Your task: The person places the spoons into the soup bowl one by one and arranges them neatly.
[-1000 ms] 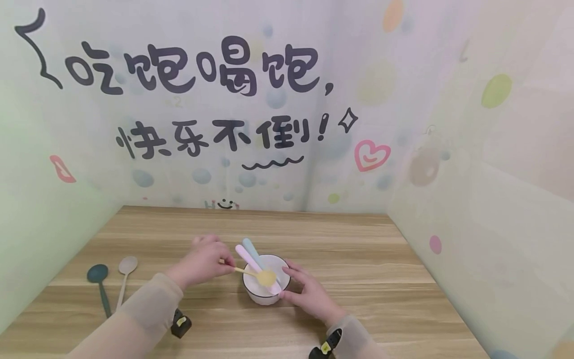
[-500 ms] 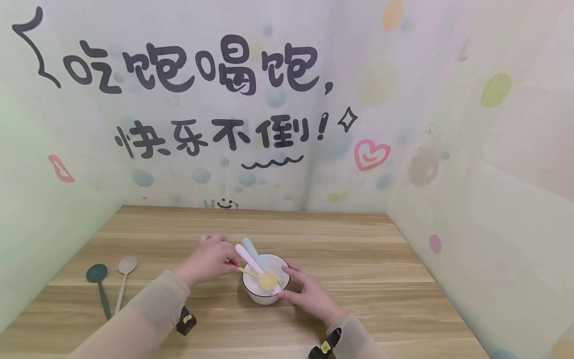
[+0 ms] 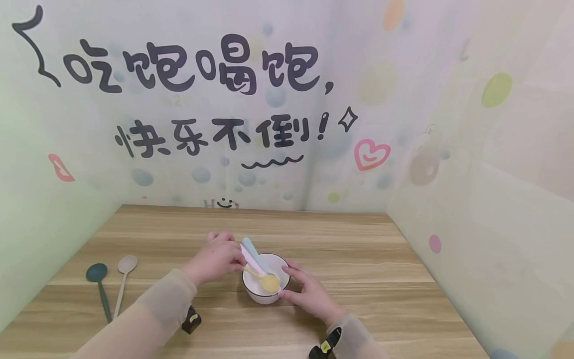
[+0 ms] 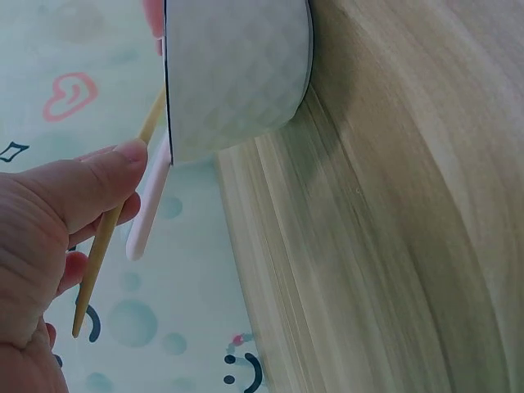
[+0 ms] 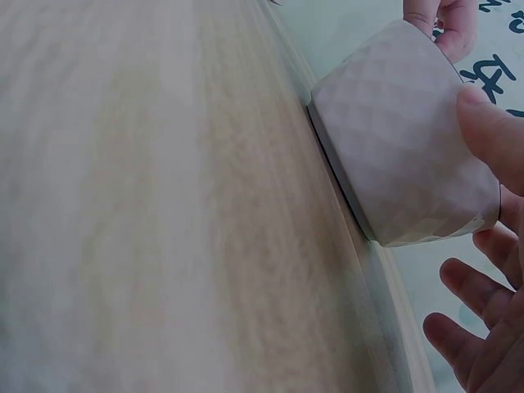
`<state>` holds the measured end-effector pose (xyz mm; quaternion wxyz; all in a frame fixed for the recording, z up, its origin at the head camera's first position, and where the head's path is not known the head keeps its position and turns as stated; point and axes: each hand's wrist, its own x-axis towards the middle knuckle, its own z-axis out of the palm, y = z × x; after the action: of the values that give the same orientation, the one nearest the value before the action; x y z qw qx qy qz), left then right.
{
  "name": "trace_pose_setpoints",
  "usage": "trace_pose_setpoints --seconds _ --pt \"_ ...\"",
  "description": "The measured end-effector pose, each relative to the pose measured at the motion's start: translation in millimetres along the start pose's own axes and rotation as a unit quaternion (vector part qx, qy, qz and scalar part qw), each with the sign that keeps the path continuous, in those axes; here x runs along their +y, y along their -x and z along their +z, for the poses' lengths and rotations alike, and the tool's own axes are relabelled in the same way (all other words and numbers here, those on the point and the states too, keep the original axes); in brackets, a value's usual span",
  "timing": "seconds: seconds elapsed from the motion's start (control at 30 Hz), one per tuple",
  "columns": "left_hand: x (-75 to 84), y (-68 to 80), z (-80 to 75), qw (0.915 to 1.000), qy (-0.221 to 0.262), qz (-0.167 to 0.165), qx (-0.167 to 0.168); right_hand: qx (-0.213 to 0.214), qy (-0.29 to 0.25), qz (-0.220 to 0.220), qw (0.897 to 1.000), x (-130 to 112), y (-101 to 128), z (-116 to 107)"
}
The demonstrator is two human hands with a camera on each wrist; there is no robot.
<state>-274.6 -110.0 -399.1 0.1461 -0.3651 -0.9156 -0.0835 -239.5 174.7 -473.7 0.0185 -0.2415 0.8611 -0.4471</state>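
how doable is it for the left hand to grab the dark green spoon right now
Probably not yet: the left hand pinches the yellow spoon, though the head of the dark green spoon lies uncovered.

Left hand (image 4: 53, 217) pinches yellow handle (image 4: 97, 254) — pink handle (image 4: 149, 205), white bowl (image 4: 237, 74) near.

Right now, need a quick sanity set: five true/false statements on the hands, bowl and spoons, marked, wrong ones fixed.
1. The left hand pinches the handle of the yellow spoon. True.
2. The white bowl is upside down. False: its mouth faces up.
3. The right hand is clear of the bowl. False: it holds the bowl's side.
4. A blue handle and a pink handle stick out past the rim. True.
5. The dark teal spoon and beige spoon lie in the bowl. False: both lie on the table, left of it.
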Motion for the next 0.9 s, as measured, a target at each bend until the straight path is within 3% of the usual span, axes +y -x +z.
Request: trace_pose_setpoints --seconds 0.57,0.9 --pt "4.4 -6.8 7.7 0.9991 -0.025 0.031 0.013 -0.003 0.001 0.005 1.0 -1.1 0.9 0.0" --pt "5.0 -6.5 8.6 0.9992 -0.03 0.022 0.014 -0.002 0.001 0.003 1.0 -0.5 0.7 0.3"
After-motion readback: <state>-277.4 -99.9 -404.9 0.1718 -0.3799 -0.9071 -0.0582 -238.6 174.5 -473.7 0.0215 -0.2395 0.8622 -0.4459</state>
